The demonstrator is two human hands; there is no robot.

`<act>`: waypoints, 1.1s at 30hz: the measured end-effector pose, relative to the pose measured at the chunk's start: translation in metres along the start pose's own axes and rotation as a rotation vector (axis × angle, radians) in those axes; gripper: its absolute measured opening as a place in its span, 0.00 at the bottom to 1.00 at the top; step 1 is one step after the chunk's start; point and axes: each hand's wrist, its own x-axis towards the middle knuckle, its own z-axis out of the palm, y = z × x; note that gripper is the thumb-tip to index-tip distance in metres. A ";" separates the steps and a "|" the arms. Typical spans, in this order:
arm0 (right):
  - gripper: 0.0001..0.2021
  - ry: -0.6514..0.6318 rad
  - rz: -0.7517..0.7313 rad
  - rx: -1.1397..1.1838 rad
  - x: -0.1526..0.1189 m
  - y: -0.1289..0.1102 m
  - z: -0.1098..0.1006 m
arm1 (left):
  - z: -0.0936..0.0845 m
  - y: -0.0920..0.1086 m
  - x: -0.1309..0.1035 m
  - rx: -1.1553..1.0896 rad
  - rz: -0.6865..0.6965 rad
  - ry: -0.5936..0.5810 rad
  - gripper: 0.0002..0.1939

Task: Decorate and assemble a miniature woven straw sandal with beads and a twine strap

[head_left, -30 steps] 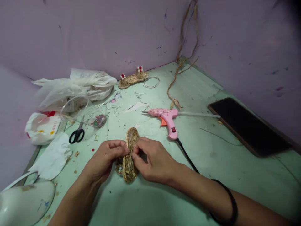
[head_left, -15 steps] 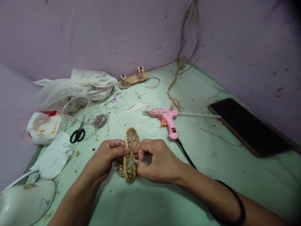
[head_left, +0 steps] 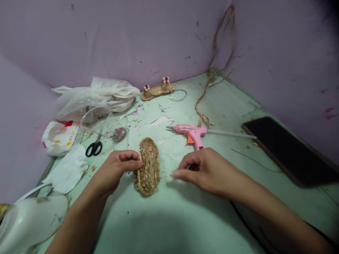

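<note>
My left hand point(head_left: 119, 171) is closed on a small woven straw slipper point(head_left: 148, 165), its thumb on the near face and its fingers at the left edge. The slipper's coiled sole faces me, and part of its far side is hidden. To the right, apart from it, is my right hand point(head_left: 197, 171), its thumb and forefinger drawn together in a pinch. Anything between those fingertips is too small to make out. Just behind this hand lies a pink glue gun point(head_left: 189, 130), its grip partly covered.
A phone point(head_left: 288, 151) lies to the right. Scissors point(head_left: 94, 148), a bag of beads point(head_left: 118, 134), torn white paper point(head_left: 70, 171) and plastic bags point(head_left: 103, 95) lie at left. Another straw slipper point(head_left: 157, 91), with red and white beads, and a wire ring point(head_left: 178, 95) are at the back.
My right hand has come off the slipper and moved right. In my left hand, the slipper has turned so its sole shows broader. The view has shifted slightly left.
</note>
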 end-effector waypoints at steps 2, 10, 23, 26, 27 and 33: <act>0.12 -0.045 0.033 -0.079 -0.006 0.003 -0.013 | -0.007 0.001 0.002 0.025 0.026 0.016 0.05; 0.13 0.373 0.256 -0.442 0.003 0.009 -0.029 | -0.028 0.015 0.003 0.157 0.135 -0.022 0.04; 0.11 0.412 0.324 -0.443 0.012 0.024 -0.024 | -0.019 0.002 0.007 0.511 0.464 0.192 0.13; 0.12 0.447 0.313 -0.507 0.007 0.018 -0.019 | -0.015 -0.005 0.000 0.557 0.511 0.259 0.16; 0.12 0.466 0.306 -0.541 0.006 0.016 -0.018 | -0.014 -0.007 -0.002 0.562 0.504 0.274 0.16; 0.10 0.522 0.279 -0.728 0.001 0.024 -0.018 | -0.003 -0.016 -0.009 0.500 0.367 0.417 0.14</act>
